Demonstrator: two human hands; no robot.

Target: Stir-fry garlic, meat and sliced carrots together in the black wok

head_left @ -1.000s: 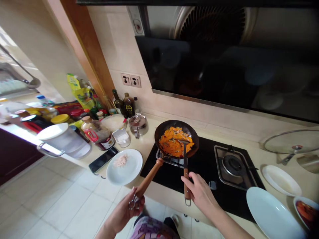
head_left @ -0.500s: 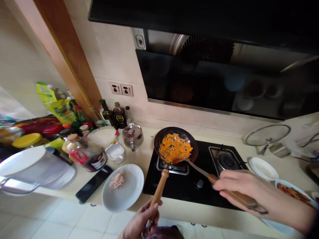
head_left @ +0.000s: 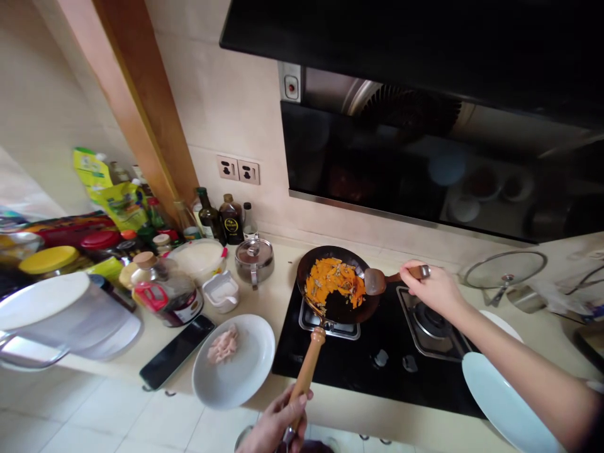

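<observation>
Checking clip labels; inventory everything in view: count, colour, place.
Wok: 1, black, on cooktop
Cooktop: 1, black, on counter
Food slices: many, orange, in wok
Spatula: 1, metal/brown, wok's right rim
White dishes: 2, white, flanking cooktop
Shreds: several, pink, in left dish
Phone: 1, black, beside left dish
Lidded pot: 1, transparent, left of wok
Stockpot: 1, pale, left
Dark bottles: 2, green/brown, by wall
Jars and packets: many, mixed, left
Glass lid: 1, clear, right
Plate: 1, pale blue, front right
Outlets: 2, pale, wall
Hood: 1, black, top
Left hand: 1, bare, on wok handle
Right hand: 1, bare, on spatula
</observation>
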